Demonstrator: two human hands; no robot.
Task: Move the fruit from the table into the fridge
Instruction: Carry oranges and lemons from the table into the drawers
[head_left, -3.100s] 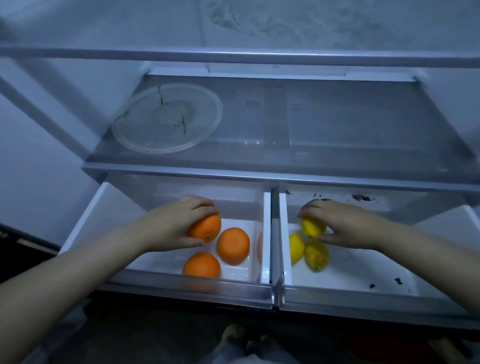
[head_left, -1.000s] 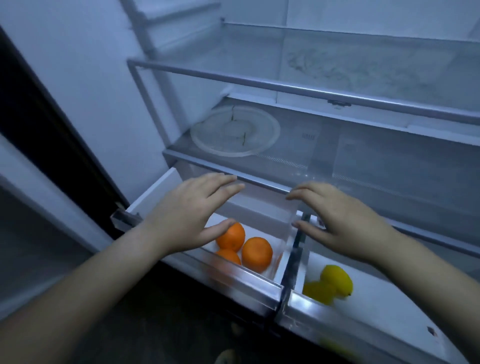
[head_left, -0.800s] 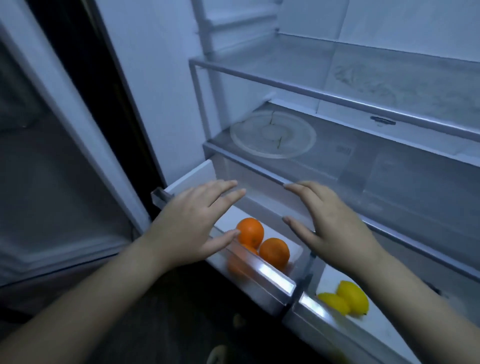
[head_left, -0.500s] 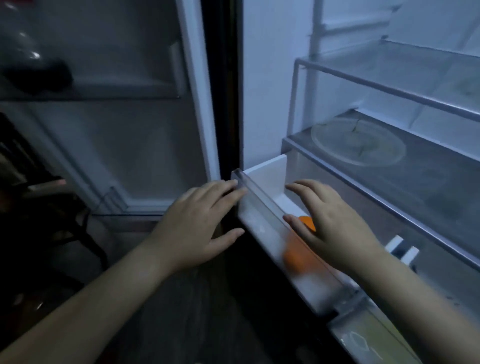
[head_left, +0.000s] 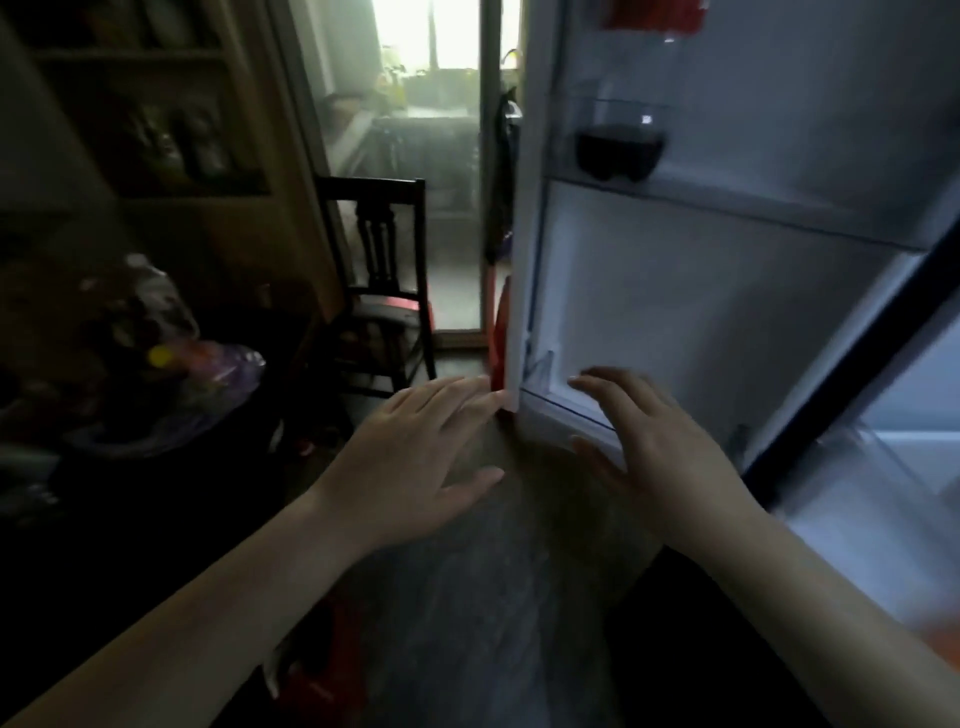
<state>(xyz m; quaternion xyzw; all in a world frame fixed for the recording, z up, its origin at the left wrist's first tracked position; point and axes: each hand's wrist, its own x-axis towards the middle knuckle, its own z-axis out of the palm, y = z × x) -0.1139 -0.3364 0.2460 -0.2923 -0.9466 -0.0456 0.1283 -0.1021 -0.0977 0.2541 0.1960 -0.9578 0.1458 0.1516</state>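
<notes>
Fridge door (head_left: 701, 322): smooth, white, flat.

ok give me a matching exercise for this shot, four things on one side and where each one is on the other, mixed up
Things:
1 left hand
2 right hand
3 chair
4 dark container

Places:
A on a shelf of the fridge door
B before the bright doorway
C over the floor, left of the door's edge
D in front of the door's lower inner panel

Pairs: 1-C; 2-D; 3-B; 4-A
</notes>
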